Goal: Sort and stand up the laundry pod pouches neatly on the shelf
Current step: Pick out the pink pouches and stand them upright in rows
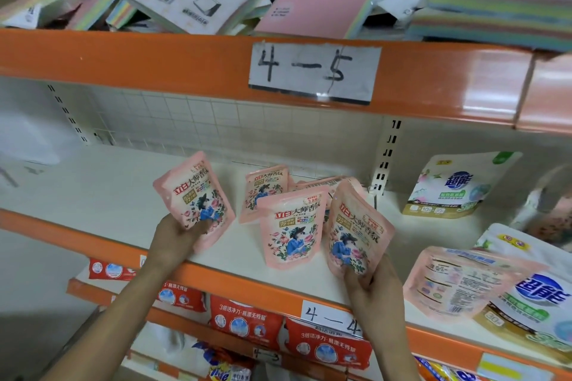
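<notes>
Near the front edge of the shelf (pixel 108 192), the left hand (pixel 175 240) grips a pink laundry pod pouch (pixel 193 195) and the right hand (pixel 377 286) grips a second pink pouch (pixel 356 226). Between them, a standing pouch (pixel 291 226) could topple if either held one bumps it on landing.

Landmark: taped paper label "4-5" (pixel 314 73) on a glossy orange shelf rail (pixel 154 65). Directly below the label, white gridded back panel (pixel 216 124), with the white shelf board (pixel 108 189) under that. Down-right of the label, slotted cream upright (pixel 388 158). Right of the label, pale glare on the rail. Far below, lower orange rail (pixel 232 280).
</notes>
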`<move>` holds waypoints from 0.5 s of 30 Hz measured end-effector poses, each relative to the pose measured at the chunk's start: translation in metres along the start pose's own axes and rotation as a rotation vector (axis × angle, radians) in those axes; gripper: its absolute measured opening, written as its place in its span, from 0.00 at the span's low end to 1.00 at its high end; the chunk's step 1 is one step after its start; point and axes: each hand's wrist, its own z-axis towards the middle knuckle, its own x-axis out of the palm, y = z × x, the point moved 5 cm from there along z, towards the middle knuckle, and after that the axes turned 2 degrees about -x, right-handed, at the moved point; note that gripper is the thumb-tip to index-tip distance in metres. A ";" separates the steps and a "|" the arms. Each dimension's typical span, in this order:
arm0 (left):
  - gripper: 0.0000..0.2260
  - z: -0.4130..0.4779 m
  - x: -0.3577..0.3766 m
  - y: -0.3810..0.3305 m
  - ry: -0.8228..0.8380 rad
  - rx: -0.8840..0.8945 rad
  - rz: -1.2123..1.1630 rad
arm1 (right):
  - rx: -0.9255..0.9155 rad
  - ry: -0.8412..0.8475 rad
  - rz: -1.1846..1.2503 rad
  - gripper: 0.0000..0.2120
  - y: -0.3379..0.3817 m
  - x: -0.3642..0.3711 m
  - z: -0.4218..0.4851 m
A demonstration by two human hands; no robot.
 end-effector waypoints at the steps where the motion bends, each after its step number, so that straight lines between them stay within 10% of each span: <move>1: 0.09 0.000 0.000 0.001 -0.048 0.008 0.035 | -0.002 -0.005 -0.001 0.16 -0.001 0.000 0.000; 15: 0.15 0.027 0.012 -0.007 -0.038 0.053 0.044 | 0.017 -0.144 -0.046 0.11 -0.001 -0.006 -0.004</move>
